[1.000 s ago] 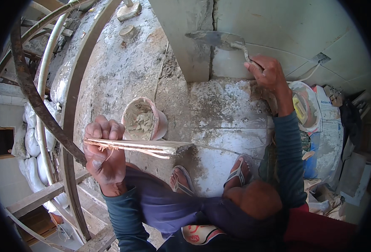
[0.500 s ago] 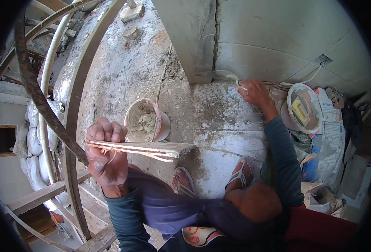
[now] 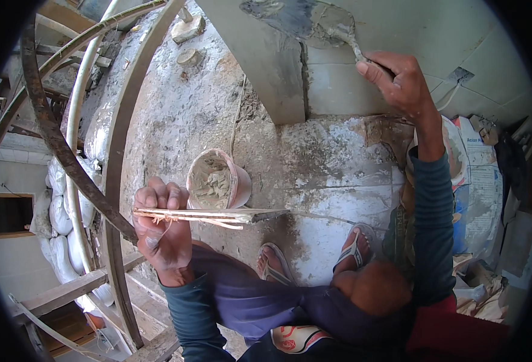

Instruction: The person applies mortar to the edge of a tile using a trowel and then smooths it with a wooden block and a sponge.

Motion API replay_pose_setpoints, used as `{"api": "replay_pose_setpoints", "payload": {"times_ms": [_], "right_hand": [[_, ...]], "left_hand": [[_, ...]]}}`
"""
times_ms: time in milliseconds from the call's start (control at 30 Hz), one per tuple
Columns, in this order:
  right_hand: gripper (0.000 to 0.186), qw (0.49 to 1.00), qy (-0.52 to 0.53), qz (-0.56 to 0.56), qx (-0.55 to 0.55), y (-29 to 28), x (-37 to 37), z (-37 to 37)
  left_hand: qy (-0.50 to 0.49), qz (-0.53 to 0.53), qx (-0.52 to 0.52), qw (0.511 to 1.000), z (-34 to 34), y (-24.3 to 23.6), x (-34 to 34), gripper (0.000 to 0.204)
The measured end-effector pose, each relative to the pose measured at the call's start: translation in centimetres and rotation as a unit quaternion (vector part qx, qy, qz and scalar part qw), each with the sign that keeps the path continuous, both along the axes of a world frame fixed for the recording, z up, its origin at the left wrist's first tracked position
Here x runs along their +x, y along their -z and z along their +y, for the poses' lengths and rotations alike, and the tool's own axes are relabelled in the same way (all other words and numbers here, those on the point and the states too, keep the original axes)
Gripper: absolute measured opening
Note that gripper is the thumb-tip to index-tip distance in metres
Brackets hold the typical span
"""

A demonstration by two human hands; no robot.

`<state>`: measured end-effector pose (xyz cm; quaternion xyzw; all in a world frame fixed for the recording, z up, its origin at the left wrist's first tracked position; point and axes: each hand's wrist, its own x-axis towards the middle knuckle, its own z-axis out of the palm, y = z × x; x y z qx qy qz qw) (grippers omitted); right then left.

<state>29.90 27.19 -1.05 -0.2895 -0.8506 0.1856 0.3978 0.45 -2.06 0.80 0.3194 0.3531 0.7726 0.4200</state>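
Observation:
My left hand [image 3: 163, 223] grips a thin splintered wooden board [image 3: 242, 216], seen almost edge-on, its far end crusted pale grey. Below and beyond it stands a pale bucket [image 3: 217, 184] of grey, paste-like mix. My right hand [image 3: 398, 81] is wrapped round the handle of a mortar-smeared trowel [image 3: 290, 18], whose blade is raised to the upper part of the tiled wall [image 3: 477, 48], beside a grey pillar edge [image 3: 260, 72]; whether it touches is hard to tell.
Curved timbers and poles [image 3: 121, 133] rise on the left, with white sacks [image 3: 61, 217] behind. My sandalled feet [image 3: 353, 250] stand on rough floor [image 3: 338, 157]. Another bucket [image 3: 459, 151], paper bags [image 3: 477, 205] and debris lie at the right. A cable [image 3: 236, 114] runs along the floor.
My right hand and trowel dipped to the wall's foot half a second ago and have since swung up, higher than a second ago. My left hand with the board has shifted slightly right.

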Motion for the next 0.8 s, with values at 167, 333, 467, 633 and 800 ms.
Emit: {"api": "replay_pose_setpoints", "payload": {"times_ms": [167,333,467,633,800], "right_hand": [[0.030,0.987,-0.001,-0.125,-0.105,4.2,-0.1,0.6],[0.034,0.969,0.017,-0.219,-0.114,16.2,0.9,0.7],[0.031,0.957,0.004,-0.269,-0.109,23.1,0.4,-0.6],[0.028,0.966,0.053,-0.245,-0.067,25.5,0.0,-2.2],[0.029,0.950,0.065,-0.293,-0.080,25.4,-0.8,-1.6]], "left_hand": [[0.014,0.004,0.010,1.000,-0.2,-0.3,-0.2,0.036],[0.032,0.005,0.015,0.999,0.5,-0.1,0.3,0.036],[0.024,0.012,0.002,1.000,0.1,0.2,-0.2,0.036],[0.032,0.019,0.003,0.999,0.5,-0.1,0.0,0.035],[0.033,0.016,0.000,0.999,1.0,0.0,0.5,0.034]]}}
